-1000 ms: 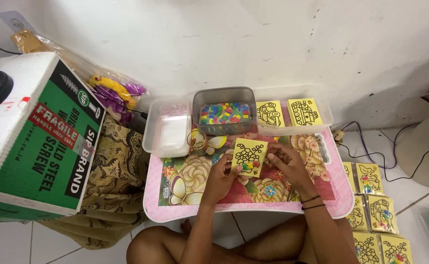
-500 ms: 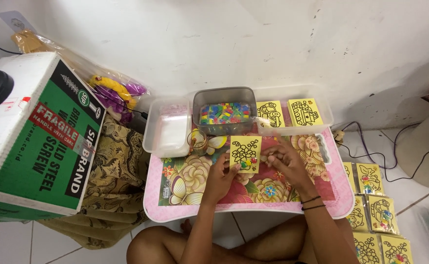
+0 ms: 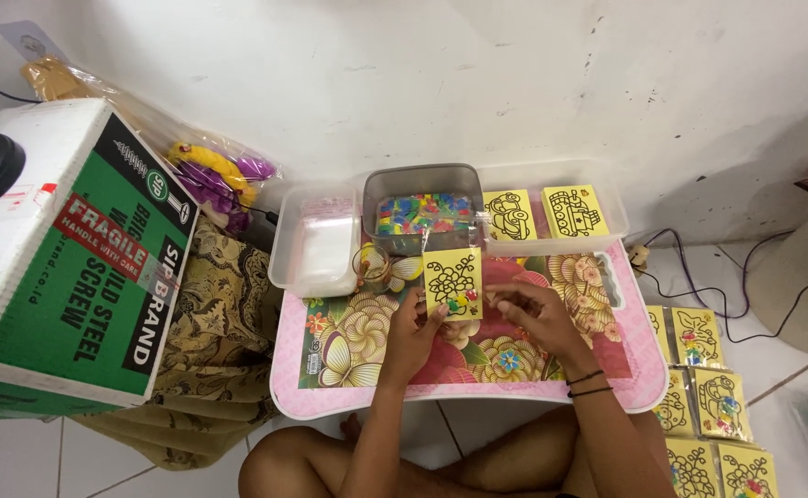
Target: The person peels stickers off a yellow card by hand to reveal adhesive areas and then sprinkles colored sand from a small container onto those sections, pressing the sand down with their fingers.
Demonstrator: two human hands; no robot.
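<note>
The person's left hand (image 3: 413,325) and right hand (image 3: 531,316) hold a small yellow card with a black line drawing of flowers (image 3: 453,282) upright over the pink desk with a flowered top (image 3: 358,355). The left grip pinches the card's lower left edge; the right grip is pressed together at its lower right corner, though the fingertips there are too small to make out clearly. A few coloured bits sit at the card's bottom, their shape unclear.

Behind the card stands a grey rectangular tub of mixed coloured pieces (image 3: 419,210), partly hidden by the card's top edge. To its left is a clear plastic tray (image 3: 316,242); to its right, two more yellow picture cards (image 3: 542,212) lie in a pale tray. A stack of similar yellow cards (image 3: 708,415) lies on the floor at right, cut off by the frame's lower edge. A green and white cardboard box (image 3: 72,267) fills the left side.
</note>
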